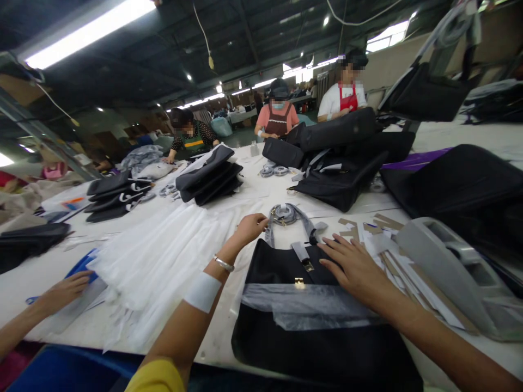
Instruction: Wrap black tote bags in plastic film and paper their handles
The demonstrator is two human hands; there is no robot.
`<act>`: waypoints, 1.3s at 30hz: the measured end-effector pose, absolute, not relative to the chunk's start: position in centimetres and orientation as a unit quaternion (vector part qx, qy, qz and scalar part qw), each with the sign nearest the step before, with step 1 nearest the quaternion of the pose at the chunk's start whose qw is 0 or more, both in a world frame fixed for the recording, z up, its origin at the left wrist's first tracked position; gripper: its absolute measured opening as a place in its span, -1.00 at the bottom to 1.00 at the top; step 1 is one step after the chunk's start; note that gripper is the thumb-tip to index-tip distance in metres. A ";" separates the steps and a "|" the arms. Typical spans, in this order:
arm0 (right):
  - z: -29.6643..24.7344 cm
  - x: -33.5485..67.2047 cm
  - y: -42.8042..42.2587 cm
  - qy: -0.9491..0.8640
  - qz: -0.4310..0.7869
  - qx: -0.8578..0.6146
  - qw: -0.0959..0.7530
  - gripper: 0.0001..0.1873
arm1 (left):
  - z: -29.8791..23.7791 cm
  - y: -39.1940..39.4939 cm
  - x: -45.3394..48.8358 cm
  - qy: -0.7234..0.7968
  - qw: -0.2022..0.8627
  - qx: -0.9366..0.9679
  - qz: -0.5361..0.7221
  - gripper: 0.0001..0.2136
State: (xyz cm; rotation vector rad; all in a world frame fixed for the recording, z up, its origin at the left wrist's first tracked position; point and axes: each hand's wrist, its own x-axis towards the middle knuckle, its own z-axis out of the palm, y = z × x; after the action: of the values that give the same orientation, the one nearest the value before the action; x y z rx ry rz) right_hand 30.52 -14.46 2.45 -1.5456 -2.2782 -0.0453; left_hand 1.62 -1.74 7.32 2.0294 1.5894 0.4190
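A black bag (281, 337) lies flat at the table's front edge, with a brass-coloured clasp (299, 282) and a strip of clear plastic film (314, 313) across its front. Its handle (304, 222), wrapped in greyish film, stands up at the far side around a coiled, wrapped strap (283, 214). My left hand (250, 228) has its fingers curled and pinched at the left side of the handle. With fingers spread, my right hand (351, 267) rests over the bag's upper right corner. A short wrapped tab (300, 252) with a metal end lies between the hands.
White sheets (159, 261) are piled at left, beside another person's hand (67, 291) on a blue item. Stacked black bags (210, 177) stand behind; more black bags (339, 179) lie at back right. Card strips (402, 272) and a grey plastic dispenser (457, 272) sit right. Several co-workers stand across the table.
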 end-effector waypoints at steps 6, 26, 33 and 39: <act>0.5 29.2 -14.0 -0.852 0.102 -0.491 0.152 -0.51 | 4.8 -10.0 2.9 0.416 0.169 0.888 0.103 -0.66; 5.3 25.4 -9.2 -0.539 0.590 -0.526 0.293 -0.53 | 5.4 -12.5 3.7 0.385 0.214 0.889 0.130 -0.77; 4.1 25.5 -11.3 -0.620 0.548 -0.526 0.194 -0.28 | 5.8 -15.4 3.9 0.288 0.194 0.935 0.066 -0.72; 3.3 25.2 -11.6 -0.581 0.603 -0.513 0.187 -0.09 | 4.6 -17.1 3.9 0.295 0.161 0.938 0.081 -0.82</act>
State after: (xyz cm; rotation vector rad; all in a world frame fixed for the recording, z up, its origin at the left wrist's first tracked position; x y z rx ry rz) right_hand 25.23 -11.55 3.29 -1.4446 -1.6366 1.6965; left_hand 3.89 -17.10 4.62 2.6803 0.8426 0.2303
